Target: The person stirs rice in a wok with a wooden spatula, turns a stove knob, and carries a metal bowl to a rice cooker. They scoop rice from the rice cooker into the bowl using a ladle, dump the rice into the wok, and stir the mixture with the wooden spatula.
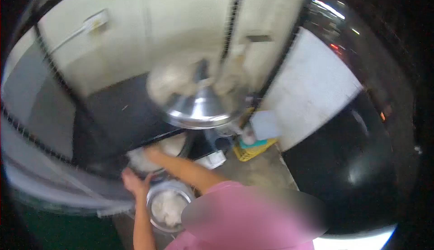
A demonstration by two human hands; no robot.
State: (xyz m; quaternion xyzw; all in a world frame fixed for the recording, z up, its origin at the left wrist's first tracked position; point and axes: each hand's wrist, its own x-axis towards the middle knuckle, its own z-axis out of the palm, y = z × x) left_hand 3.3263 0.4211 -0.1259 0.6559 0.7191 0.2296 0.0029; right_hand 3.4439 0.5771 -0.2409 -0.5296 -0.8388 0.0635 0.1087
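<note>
My right hand (153,154) reaches down into a wide round container (184,147) under the dark ledge, touching a whitish mass (142,160); its fingers are blurred and hidden there. My left hand (134,182) is beside that container's near side, thumb spread from the fingers, with nothing visible in it. Close by my left forearm stands a round metal bowl (152,220) holding lumpy white stuff (169,208), perhaps dough; its kind is unclear. Above and beyond my hands is a shiny metal dome-shaped lid (199,110) with a dark knob, smeared by motion.
A yellow crate (254,152) with items on top stands to the right, near a small white box (213,160). Black frame posts (282,60) rise around the dark ledge (117,110). A white panel (312,87) and a black surface (343,159) lie farther right.
</note>
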